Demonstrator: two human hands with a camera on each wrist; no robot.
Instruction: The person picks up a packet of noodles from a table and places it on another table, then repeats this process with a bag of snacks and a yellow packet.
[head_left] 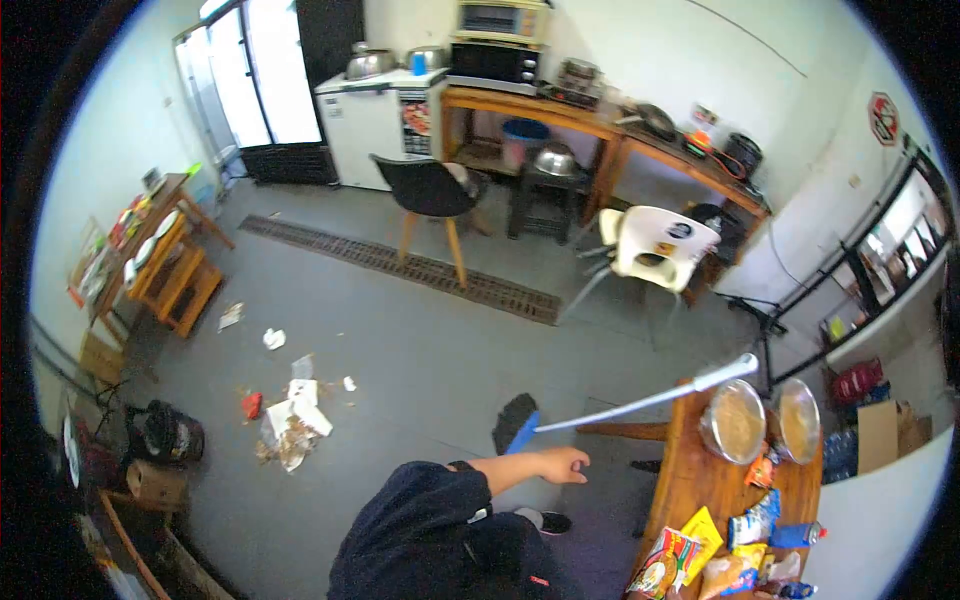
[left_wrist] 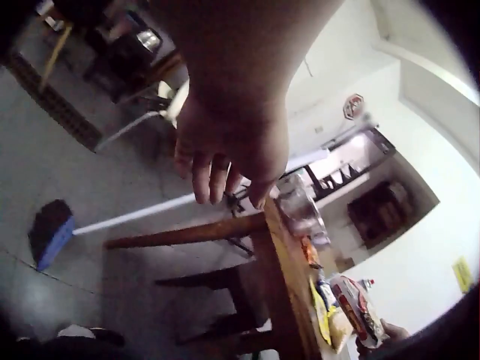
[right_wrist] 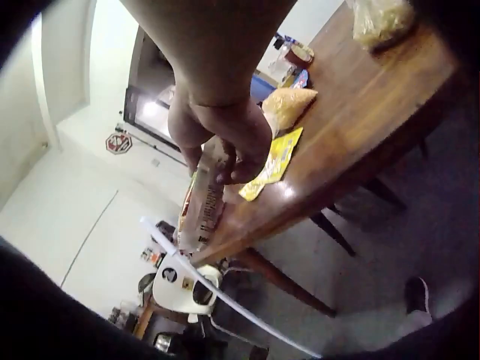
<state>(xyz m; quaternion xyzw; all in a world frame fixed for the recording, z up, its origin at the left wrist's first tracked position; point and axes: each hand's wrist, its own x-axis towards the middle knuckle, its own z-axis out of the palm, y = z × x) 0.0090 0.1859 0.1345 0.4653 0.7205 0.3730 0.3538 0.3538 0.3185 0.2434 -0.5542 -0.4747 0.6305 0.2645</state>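
My left hand (head_left: 565, 465) (left_wrist: 232, 154) is held out over the floor with loosely bent fingers and holds nothing. Near it a broom with a blue head (head_left: 523, 432) (left_wrist: 56, 244) and pale handle (head_left: 640, 402) (right_wrist: 232, 304) leans by the table's end. In the right wrist view my right hand (right_wrist: 229, 139) grips a printed food packet (right_wrist: 201, 206) over the wooden table (right_wrist: 360, 127); the left wrist view shows that packet (left_wrist: 358, 309) and hand (left_wrist: 394, 334) too. The head view shows the packet (head_left: 665, 562), but the right hand cannot be made out there.
Two metal bowls (head_left: 733, 425), a yellow packet (head_left: 703, 540) and other bags stand on the table (head_left: 690, 480). Paper litter (head_left: 300, 415) and a red scrap (head_left: 251, 405) lie on the floor. A black chair (head_left: 428, 190) and a white chair (head_left: 665, 245) stand further back.
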